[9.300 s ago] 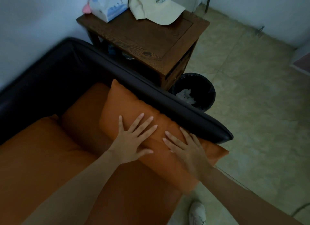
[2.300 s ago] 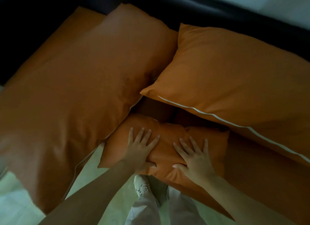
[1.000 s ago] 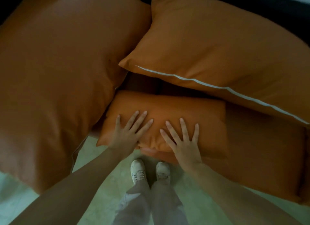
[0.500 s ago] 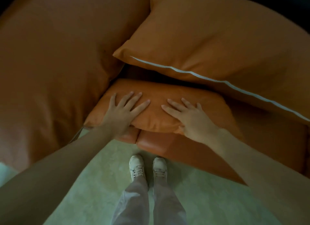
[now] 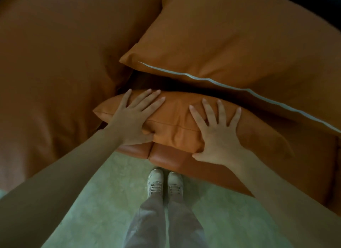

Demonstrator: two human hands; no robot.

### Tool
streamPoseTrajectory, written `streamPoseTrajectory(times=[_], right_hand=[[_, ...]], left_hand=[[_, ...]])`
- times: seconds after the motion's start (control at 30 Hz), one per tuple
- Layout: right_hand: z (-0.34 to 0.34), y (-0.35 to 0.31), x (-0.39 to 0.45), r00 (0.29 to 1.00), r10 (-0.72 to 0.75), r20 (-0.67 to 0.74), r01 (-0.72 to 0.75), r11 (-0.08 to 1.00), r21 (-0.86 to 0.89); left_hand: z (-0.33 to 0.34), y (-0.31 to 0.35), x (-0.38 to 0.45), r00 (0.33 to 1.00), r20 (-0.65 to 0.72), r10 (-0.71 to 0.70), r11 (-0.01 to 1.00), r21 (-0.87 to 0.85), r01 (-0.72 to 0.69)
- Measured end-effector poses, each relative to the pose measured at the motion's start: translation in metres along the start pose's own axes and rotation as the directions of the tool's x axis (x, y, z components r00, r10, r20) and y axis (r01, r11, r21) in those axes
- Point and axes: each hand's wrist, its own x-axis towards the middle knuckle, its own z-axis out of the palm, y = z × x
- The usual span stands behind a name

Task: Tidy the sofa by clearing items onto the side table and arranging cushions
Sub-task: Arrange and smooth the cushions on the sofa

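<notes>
Both arms reach forward and down. The left hand and the right hand lie flat with fingers spread, pressing on the small orange cushion, which rests at the front edge of the sofa seat, below two big cushions.

Dim, warm-toned light is filling the scene, leaving the far corners sinking into near black. A deep shadow is lying in the gap between the cushions. Wide-angle distortion is bending the edges, and the picture is looking soft and slightly grainy throughout.
</notes>
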Motion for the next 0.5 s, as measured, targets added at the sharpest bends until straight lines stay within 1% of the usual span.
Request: streamPoseTrajectory(times=[0.1,0.17,0.3,0.4,0.5], right_hand=[[0.005,-0.001,0.011,0.999,0.043,-0.023,-0.045,0.997,-0.061],[0.004,-0.002,0.017,0.997,0.051,-0.056,-0.054,0.997,-0.052],[-0.008,0.002,0.016,0.996,0.049,-0.081,-0.048,0.999,0.021],[-0.017,0.006,0.007,0.994,0.041,-0.100,-0.038,0.999,0.034],[-0.029,0.012,-0.006,0.993,0.026,-0.119,-0.021,0.999,0.041]], left_hand=[[0.003,0.004,0.011,0.996,0.069,-0.062,0.995,0.086,0.056],[0.002,0.005,0.017,0.992,0.083,-0.098,0.985,0.153,0.084],[-0.012,0.007,0.023,0.993,0.094,-0.073,0.987,0.148,0.059],[-0.028,0.013,0.020,0.991,0.111,-0.074,0.977,0.207,0.050],[-0.050,0.022,0.013,0.997,0.069,-0.036,0.982,0.189,0.022]])
